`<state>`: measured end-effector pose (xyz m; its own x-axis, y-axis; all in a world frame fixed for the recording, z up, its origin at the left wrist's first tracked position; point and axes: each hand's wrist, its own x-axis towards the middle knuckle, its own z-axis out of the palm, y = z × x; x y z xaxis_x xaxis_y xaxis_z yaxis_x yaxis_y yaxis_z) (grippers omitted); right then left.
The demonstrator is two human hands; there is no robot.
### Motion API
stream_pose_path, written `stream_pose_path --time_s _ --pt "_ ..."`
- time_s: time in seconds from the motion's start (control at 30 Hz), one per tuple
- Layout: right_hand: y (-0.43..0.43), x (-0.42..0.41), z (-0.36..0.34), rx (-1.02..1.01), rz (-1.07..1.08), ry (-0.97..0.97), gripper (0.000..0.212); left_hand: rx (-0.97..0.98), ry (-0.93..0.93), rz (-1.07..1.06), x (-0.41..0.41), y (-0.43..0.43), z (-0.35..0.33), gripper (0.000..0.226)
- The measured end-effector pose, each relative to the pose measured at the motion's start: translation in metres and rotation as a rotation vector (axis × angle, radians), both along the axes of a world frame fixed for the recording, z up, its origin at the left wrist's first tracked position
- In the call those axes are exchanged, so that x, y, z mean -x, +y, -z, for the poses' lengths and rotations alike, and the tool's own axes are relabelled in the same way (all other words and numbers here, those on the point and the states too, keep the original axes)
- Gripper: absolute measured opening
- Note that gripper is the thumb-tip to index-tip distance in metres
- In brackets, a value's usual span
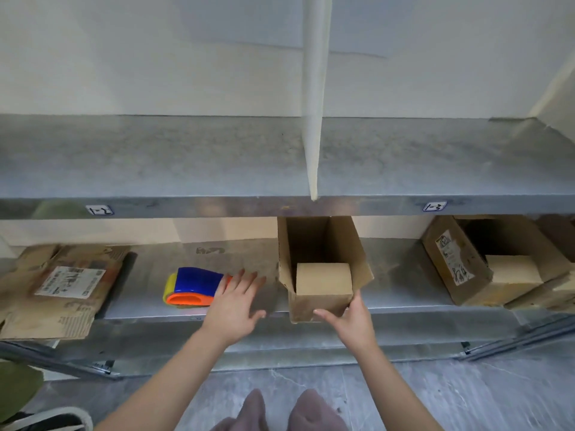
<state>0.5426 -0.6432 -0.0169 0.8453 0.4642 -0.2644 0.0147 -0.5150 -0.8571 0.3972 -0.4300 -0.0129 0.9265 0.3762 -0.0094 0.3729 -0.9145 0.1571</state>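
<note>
The open cardboard box (311,241) is standing on the lower shelf (404,275), its front corner jutting past the shelf edge, right between the right hand's fingers (353,301) and thumb. The right hand (354,325) is grasping that near lower corner, with the thumb pressing the front face and the fingers wrapping the right side. A paler cardboard panel (323,278) is sitting just above those fingers; whether it is a flap or a smaller box I cannot tell.

The left hand (233,306) is hovering released, its fingers (245,281) spreading straight over the shelf, just left of the box. At those fingertips' left a blue, orange and yellow tape dispenser (193,286) is lying, partly hidden by the hand. Further left of them flattened cardboard (62,287) is overhanging the shelf. Well right of the right fingers another open box (451,259) is resting.
</note>
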Motion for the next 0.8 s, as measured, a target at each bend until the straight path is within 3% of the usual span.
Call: stream_pose_path --time_s 0.2,0.47,0.53,0.67,0.8 --pt "-0.052 -0.031 -0.027 -0.024 0.089 -0.033 0.086 -0.057 0.012 0.144 -0.039 -0.007 -0.027 0.072" --pt "-0.155 -0.106 -0.026 0.038 0.122 -0.066 0.082 0.008 0.019 0.258 -0.133 -0.126 -0.017 0.071" --pt "-0.178 -0.13 -0.022 0.058 0.11 -0.066 0.076 0.096 0.049 0.21 -0.158 -0.16 -0.015 0.073" --pt "-0.206 -0.164 -0.015 0.12 0.082 -0.07 0.069 0.482 0.102 0.061 -0.196 -0.221 -0.009 0.075" --pt "-0.218 -0.173 -0.005 0.099 0.143 -0.139 0.084 0.649 0.095 -0.001 -0.218 -0.252 -0.001 0.055"
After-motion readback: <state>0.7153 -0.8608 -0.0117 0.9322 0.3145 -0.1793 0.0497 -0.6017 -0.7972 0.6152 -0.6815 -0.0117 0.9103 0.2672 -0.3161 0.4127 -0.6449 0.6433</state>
